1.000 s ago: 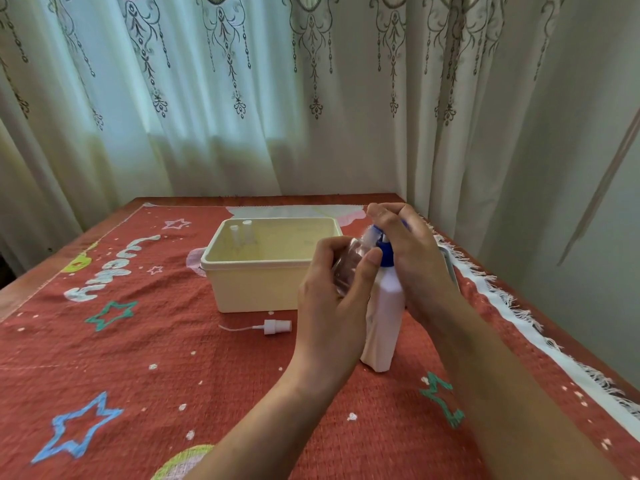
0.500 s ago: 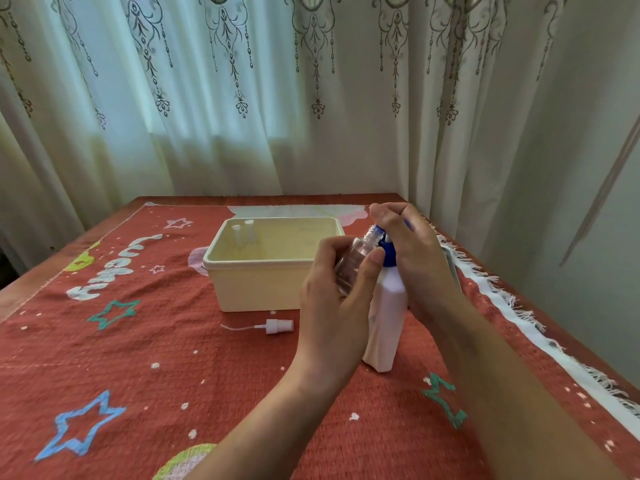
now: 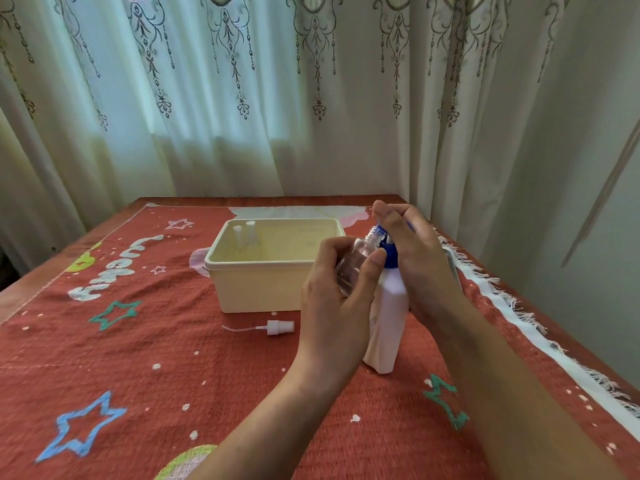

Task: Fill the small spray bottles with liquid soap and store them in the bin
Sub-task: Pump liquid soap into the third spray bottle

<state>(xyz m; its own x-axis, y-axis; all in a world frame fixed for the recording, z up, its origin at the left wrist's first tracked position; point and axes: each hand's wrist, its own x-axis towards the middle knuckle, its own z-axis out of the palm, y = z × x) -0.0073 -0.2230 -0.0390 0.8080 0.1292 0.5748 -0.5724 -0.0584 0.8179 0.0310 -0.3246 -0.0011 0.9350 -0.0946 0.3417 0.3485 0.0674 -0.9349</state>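
My left hand grips a small clear spray bottle, uncapped and tilted, with its mouth right under the blue pump of a tall white soap bottle. My right hand covers the pump head with fingers curled over it. The soap bottle stands on the red cloth, right of a cream plastic bin. Two small spray bottles stand in the bin's far left corner. A loose white spray head with its tube lies on the cloth in front of the bin.
A red patterned cloth with stars covers the wooden table. Its white fringed edge runs along the right side. Curtains hang behind the table and to the right.
Almost nothing differs. Both hands keep their hold at the pump; the small bottle has shifted only slightly.
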